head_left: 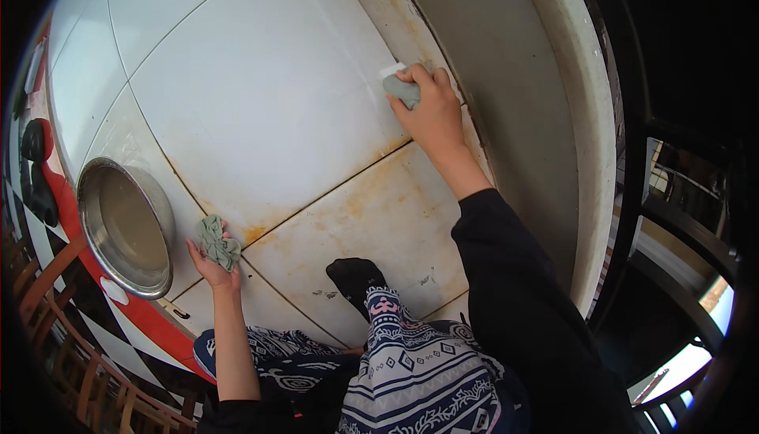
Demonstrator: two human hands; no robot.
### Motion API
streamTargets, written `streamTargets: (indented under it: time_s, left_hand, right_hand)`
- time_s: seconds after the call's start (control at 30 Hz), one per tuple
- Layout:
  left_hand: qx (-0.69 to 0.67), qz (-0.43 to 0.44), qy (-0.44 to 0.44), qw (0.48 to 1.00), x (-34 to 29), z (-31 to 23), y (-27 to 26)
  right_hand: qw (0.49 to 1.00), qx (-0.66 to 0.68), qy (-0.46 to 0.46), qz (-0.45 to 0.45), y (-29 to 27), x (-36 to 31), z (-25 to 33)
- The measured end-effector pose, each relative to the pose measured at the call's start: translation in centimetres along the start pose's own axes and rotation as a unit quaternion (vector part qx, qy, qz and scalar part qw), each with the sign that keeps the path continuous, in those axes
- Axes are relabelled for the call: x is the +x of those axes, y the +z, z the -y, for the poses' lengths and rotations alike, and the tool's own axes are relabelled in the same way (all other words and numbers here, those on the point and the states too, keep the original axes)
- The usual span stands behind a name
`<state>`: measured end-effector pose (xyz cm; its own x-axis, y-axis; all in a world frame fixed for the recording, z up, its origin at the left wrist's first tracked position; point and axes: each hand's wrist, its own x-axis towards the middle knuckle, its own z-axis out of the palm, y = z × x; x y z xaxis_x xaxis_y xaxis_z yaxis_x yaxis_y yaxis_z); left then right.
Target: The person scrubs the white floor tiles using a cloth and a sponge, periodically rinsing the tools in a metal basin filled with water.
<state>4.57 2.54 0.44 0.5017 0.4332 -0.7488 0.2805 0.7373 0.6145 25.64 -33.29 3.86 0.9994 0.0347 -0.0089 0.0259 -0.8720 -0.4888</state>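
My right hand (433,114) is closed around a grey-green sponge (402,88) and presses it on the white tiled floor (261,70), close to the raised edge at the right. White foam or a pale patch shows at the sponge's upper side. My left hand (217,266), palm up, holds a crumpled grey-green cloth (217,242) with its fingers partly hidden under it. Beside that hand stands a metal basin (126,224) of cloudy greyish water. Brown stains run along the tile joints between my hands.
A low grey wall (506,102) with a pale rim borders the tiles at the right. Dark chairs (680,268) stand beyond it. My black-socked foot (356,280) rests on the tiles. Black sandals (35,169) and a red-edged checkered floor (118,331) lie at the left, with brown wooden furniture (71,355).
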Motion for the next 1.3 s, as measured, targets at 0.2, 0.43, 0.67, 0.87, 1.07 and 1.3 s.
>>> streamTargets:
  time_s: [0.2, 0.43, 0.67, 0.87, 1.07, 1.3]
  left_hand:
    - [0.008, 0.003, -0.007, 1.0, -0.1, 0.3, 0.0]
    - [0.015, 0.012, -0.003, 1.0, 0.1, 0.5, 0.1]
    - [-0.007, 0.002, -0.002, 1.0, 0.4, 0.1, -0.7]
    - [0.002, 0.029, -0.007, 1.0, 0.4, 0.1, -0.8]
    - [0.01, 0.049, -0.001, 0.999, -0.1, 0.1, -0.5]
    - [-0.007, 0.028, -0.015, 0.999, 0.8, 0.4, -0.7]
  right_hand:
    - [0.999, -0.014, 0.027, 0.018, -2.1, -8.9, -0.9]
    - [1.0, 0.012, 0.018, -0.017, 1.5, 3.4, 2.7]
    - [0.999, -0.016, 0.014, 0.049, 0.7, -1.6, 2.4]
    - [0.997, -0.03, 0.021, 0.062, -1.9, -8.3, 0.8]
    - [1.0, -0.006, 0.002, -0.001, 0.7, -1.3, 2.5]
    - [0.998, -0.026, 0.016, 0.054, 0.0, -3.0, 2.1]
